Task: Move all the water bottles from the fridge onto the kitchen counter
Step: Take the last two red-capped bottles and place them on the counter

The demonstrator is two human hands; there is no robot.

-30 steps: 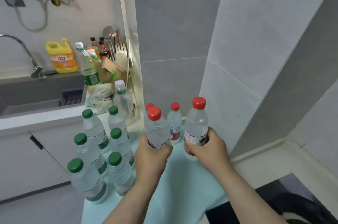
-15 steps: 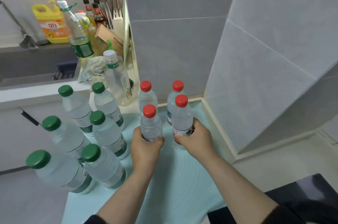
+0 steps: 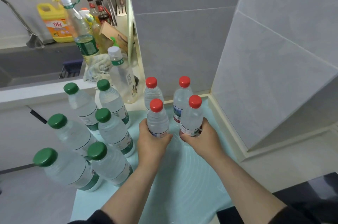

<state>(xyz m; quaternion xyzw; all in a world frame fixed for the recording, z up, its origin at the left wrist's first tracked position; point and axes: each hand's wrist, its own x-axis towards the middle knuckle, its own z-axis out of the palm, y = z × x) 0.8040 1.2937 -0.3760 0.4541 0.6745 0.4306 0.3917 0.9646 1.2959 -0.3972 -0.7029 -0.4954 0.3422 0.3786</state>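
Observation:
My left hand (image 3: 152, 140) grips a red-capped water bottle (image 3: 157, 119) low on its body. My right hand (image 3: 201, 137) grips a second red-capped bottle (image 3: 192, 116) beside it. Both stand upright on the pale green mat (image 3: 182, 169) covering the counter. Just behind them two more red-capped bottles (image 3: 152, 90) (image 3: 182, 92) stand against the grey tiled wall. To the left, several larger green-capped water bottles (image 3: 111, 127) stand in a cluster on the mat. The fridge is out of view.
A white-capped clear bottle (image 3: 121, 75), a rag (image 3: 97, 67), oil and sauce bottles (image 3: 86, 41), a yellow detergent jug (image 3: 54, 21) and a utensil holder (image 3: 118, 13) crowd the counter by the sink (image 3: 36, 70). A black hob (image 3: 311, 196) lies at right.
Both hands have lowered the two red-capped bottles onto the mat in front of the other two. The camera has tilted down and moved closer.

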